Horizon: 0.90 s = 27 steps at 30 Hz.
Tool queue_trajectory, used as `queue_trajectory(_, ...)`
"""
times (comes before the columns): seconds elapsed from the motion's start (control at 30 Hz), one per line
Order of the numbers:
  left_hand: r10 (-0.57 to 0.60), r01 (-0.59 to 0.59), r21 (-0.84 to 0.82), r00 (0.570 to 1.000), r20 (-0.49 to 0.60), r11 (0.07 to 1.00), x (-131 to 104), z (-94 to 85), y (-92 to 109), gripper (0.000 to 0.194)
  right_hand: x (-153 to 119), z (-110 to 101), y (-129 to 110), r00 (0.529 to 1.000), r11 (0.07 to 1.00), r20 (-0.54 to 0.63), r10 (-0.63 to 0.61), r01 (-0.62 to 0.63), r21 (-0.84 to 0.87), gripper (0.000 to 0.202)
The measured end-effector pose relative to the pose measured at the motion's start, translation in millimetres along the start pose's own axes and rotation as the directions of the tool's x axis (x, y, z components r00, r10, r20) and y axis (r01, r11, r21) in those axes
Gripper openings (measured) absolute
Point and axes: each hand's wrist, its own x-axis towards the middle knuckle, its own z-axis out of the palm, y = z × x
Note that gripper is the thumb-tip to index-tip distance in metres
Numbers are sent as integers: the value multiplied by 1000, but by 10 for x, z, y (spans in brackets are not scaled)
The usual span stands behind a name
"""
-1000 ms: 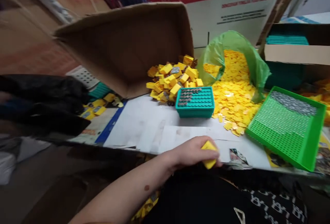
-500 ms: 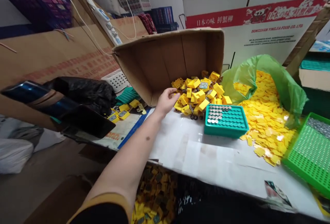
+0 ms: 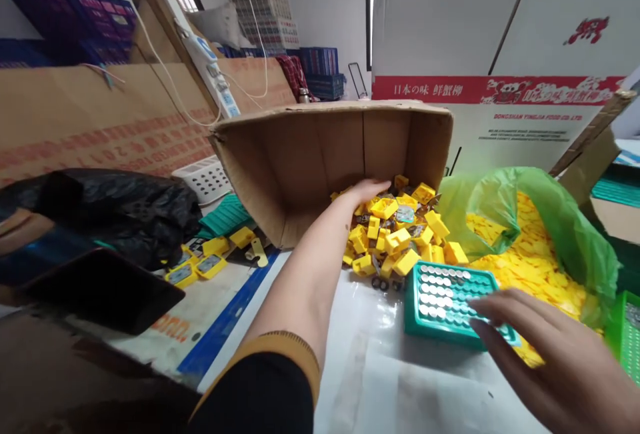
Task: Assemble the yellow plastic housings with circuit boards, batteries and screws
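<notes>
My left hand (image 3: 369,190) reaches into a cardboard box (image 3: 320,147) tipped on its side, over the back of a heap of yellow plastic casings (image 3: 399,239). Part of its fingers is hidden; what shows is stretched out, with nothing seen held. At the right, my right hand (image 3: 555,354) hovers with thumb and fingers apart, close to the right end of a teal tray (image 3: 425,329). Rows of round silvery discs (image 3: 435,291) fill the tray's left part. Small metal parts and dark rings (image 3: 380,283) lie among and before the casings.
Flat yellow pieces (image 3: 545,274) spill from a green plastic bag (image 3: 590,241) at the right. A green basket (image 3: 631,341) stands at the right edge. On the left are a phone-like black slab (image 3: 110,291), more yellow casings (image 3: 210,266) and a black bag (image 3: 120,201).
My left hand has moved right and deeper over the heap. My right hand has come into view from the right, beside the teal tray. The camera view has shifted.
</notes>
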Motion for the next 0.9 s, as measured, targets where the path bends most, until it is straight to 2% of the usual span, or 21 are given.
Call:
queue_trajectory(0.07, -15, 9, 53, 992, 126, 999, -18, -30, -3, 33, 428, 108, -20, 994, 985, 79, 75, -62, -158, 22)
queue_trajectory(0.13, -29, 7, 105, 977, 211, 994, -79, -65, -18, 33, 806, 249, -62, 955, 934, 223, 197, -114, -337, 29)
queue_trajectory(0.2, -32, -4, 143, 968, 249, 990, -186, -103, -55, 34, 1073, 400, -113, 916, 919, 329, 230, -94, -382, 31)
queue_trajectory(0.3, 8, -46, 156, 972, 233, 987, -437, -155, -162, 27, 1233, 602, -191, 909, 941, 383, 164, -28, -336, 29)
queue_trajectory(0.43, 100, -115, 122, 987, 124, 986, -920, -180, -352, 23, 1139, 757, -334, 912, 961, 411, 16, 98, -257, 14)
queue_trajectory(0.57, 164, -165, 96, 986, 18, 982, -1451, -176, -447, 21, 926, 782, -506, 903, 956, 416, -106, 207, -207, 17)
queue_trajectory(0.7, 198, -192, 91, 978, -64, 977, -1932, -129, -394, 22, 654, 777, -626, 891, 944, 409, -198, 286, -166, 21)
queue_trajectory(0.8, 208, -202, 93, 975, -70, 975, -2238, -3, -326, 22, 411, 809, -676, 903, 921, 336, -268, 342, -186, 26)
queue_trajectory(0.9, 233, -206, 151, 954, -190, 967, -2420, 166, -295, 24, 163, 830, -714, 914, 905, 284, -289, 358, -231, 28)
